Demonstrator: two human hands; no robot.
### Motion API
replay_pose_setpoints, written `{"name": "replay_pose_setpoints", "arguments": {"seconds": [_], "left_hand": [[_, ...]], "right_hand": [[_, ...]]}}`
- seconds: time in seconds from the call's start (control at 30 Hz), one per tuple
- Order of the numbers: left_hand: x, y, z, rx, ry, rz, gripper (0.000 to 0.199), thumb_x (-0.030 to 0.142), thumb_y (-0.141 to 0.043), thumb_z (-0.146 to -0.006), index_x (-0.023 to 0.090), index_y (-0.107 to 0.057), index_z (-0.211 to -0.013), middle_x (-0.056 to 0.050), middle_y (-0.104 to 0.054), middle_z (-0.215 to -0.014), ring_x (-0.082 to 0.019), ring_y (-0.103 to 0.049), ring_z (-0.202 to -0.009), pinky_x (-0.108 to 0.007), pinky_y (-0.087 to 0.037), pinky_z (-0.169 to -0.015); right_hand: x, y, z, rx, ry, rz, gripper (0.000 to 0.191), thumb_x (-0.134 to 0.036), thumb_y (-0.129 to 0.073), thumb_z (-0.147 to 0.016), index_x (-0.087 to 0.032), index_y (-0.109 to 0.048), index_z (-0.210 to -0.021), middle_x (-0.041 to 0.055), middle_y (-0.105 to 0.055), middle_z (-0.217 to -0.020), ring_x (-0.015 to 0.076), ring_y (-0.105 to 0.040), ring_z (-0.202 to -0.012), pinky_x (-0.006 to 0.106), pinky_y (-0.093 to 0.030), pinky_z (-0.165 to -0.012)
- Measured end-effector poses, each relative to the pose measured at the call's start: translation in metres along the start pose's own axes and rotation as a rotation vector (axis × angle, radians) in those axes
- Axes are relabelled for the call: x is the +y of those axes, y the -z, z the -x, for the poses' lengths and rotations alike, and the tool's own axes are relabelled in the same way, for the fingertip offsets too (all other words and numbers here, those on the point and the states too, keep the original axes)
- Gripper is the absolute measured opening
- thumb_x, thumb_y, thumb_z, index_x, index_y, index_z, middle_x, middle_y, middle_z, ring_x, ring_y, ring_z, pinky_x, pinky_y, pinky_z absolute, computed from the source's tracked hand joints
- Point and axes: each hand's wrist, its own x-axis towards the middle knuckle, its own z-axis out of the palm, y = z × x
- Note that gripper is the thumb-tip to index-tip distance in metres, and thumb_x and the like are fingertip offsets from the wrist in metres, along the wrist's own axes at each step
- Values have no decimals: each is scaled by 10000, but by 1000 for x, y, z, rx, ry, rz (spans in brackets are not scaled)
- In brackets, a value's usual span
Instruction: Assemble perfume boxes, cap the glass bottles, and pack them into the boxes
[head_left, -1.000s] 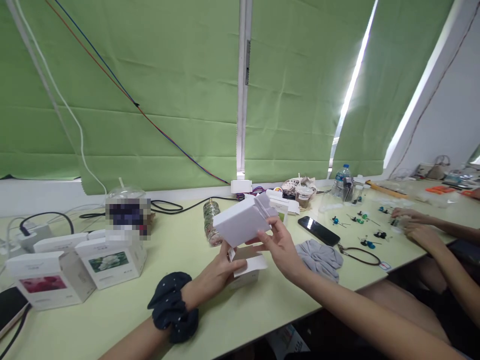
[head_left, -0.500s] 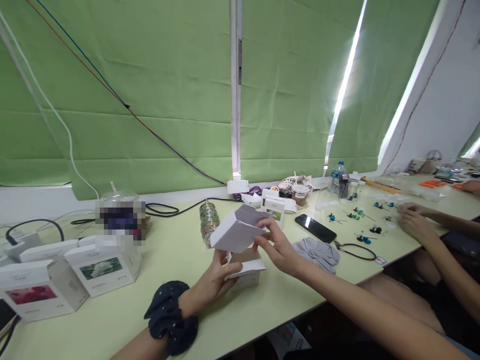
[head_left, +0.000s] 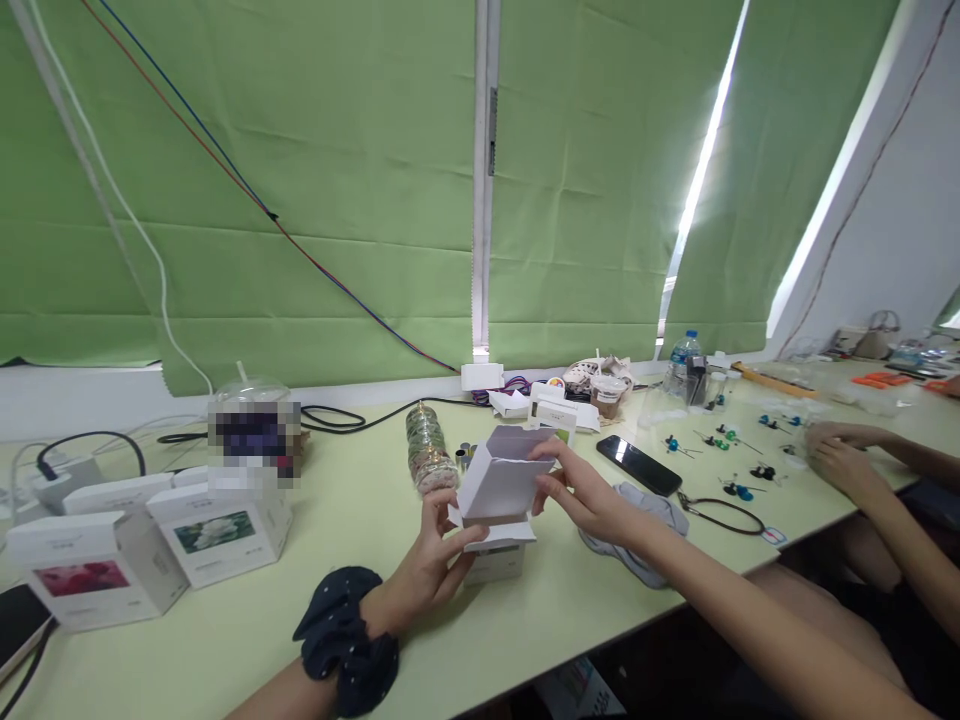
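Note:
A small white cardboard box [head_left: 496, 564] stands on the table in front of me with its lid [head_left: 499, 488] raised. My left hand [head_left: 429, 558], a dark dotted scrunchie [head_left: 346, 640] round its wrist, grips the box's left side and front edge between thumb and fingers. At the lid's right edge, my right hand [head_left: 581, 492] pinches the flap between thumb and fingertips. The inside of the box is mostly hidden by its flaps. Just behind the box are a stack of round glittery items [head_left: 427, 447] and several small cylinders [head_left: 463, 455].
White boxes with flower pictures [head_left: 217, 535] stand at the left. A phone [head_left: 639, 464], a grey cloth [head_left: 637, 530] and a cord loop [head_left: 724, 515] lie to the right. Beyond are small blue, green and black parts [head_left: 739, 490] and another person's hands [head_left: 840, 455].
The lid has swung up to a more upright angle, with my right hand still on it. My left hand stays on the box. The camera view has turned slightly left.

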Motion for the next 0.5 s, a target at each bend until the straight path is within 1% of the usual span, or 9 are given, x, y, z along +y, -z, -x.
{"name": "replay_pose_setpoints", "arguments": {"seconds": [0.1,0.17,0.27,0.37,0.43,0.5], "left_hand": [[0,-1,1,-7,9,2,529,-46,-464,-787,279,-468,-1204,-102,-277,-1167,-237,-431,-1123,-261,-535,-683],[2,0,0,-6,19,-4,495,-35,-472,-795,266,-467,-1189,-105,-279,-1160,-243,-417,-1140,-282,-537,-715],[5,1,-2,22,30,-19,451,-15,-500,-806,262,-443,-1157,-99,-306,-1140,-246,-385,-1162,-366,-520,-833],[5,0,-2,53,45,-7,465,-4,-529,-804,260,-377,-1156,-92,-346,-1125,-247,-373,-1174,-468,-466,-929],[3,-2,0,79,70,48,497,9,-543,-802,254,-328,-1178,-100,-363,-1128,-254,-365,-1189,-466,-481,-909],[2,-4,1,104,106,116,526,28,-550,-806,247,-301,-1215,-114,-365,-1140,-256,-363,-1188,-413,-522,-848]], "right_hand": [[-5,3,1,-37,7,52,155,-303,-357,-990,-236,-387,-1126,0,-564,-842,145,-663,-725,315,-500,-729],[-7,3,2,-43,13,66,151,-302,-366,-988,-235,-392,-1120,4,-564,-857,144,-664,-732,311,-500,-728],[-8,1,2,-39,14,69,153,-303,-382,-983,-234,-395,-1119,19,-560,-919,138,-669,-729,307,-500,-722],[-7,0,2,-40,2,80,161,-312,-378,-985,-234,-395,-1124,25,-559,-944,133,-666,-718,307,-502,-718],[-7,0,2,-46,-7,78,168,-323,-367,-988,-232,-395,-1126,28,-558,-948,134,-663,-723,304,-507,-708],[-7,1,2,-53,-11,77,177,-331,-356,-991,-230,-395,-1130,39,-552,-974,135,-660,-731,306,-514,-706]]}}
